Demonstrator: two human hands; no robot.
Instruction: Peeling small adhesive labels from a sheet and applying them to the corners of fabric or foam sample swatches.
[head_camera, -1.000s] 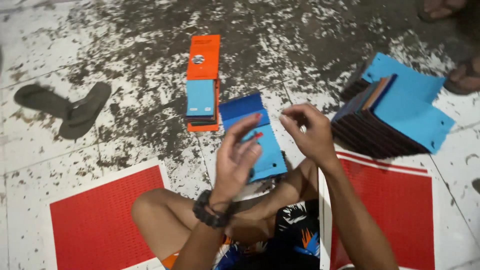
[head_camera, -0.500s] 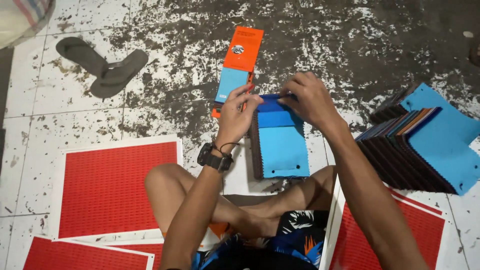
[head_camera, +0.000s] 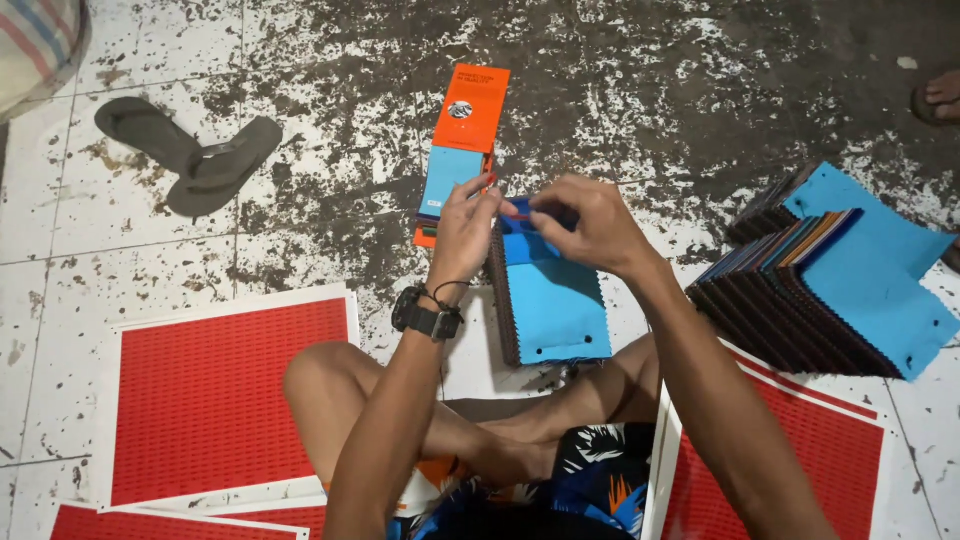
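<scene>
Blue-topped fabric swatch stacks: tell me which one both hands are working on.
The stack of blue-topped fabric swatches lying directly before the crossed legs. The left hand and right hand pinch its top edge; the fanned swatch pile at right lies untouched.

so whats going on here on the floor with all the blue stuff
A person sits cross-legged on a stained tile floor, both hands at the top edge of a stack of fabric swatches with a light blue one on top. The left hand and right hand pinch at its upper end. An orange card booklet lies just beyond, a bigger swatch pile to the right, red sheets alongside.
</scene>
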